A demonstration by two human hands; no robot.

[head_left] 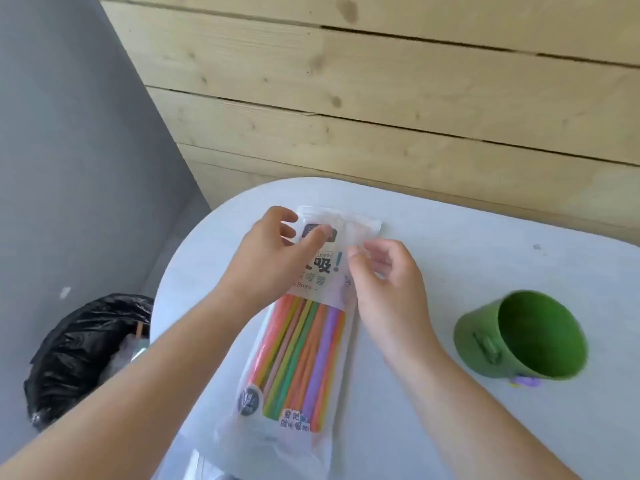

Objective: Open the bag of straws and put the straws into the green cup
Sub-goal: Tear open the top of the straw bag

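Observation:
A long white bag of straws (304, 327) lies on the white table (467, 254), its sealed top pointing away from me. Several coloured straws (301, 358) show through its clear window. My left hand (273, 258) pinches the bag near its top left, thumb on the printed front. My right hand (384, 271) pinches the bag's right edge just below the top seal. The green cup (523, 336) stands to the right of the bag, empty, its mouth tilted toward me.
A bin lined with a black bag (86, 355) stands on the floor left of the table. A wooden plank wall (381, 98) rises behind the table. Some clear plastic (204, 462) lies at the table's near edge.

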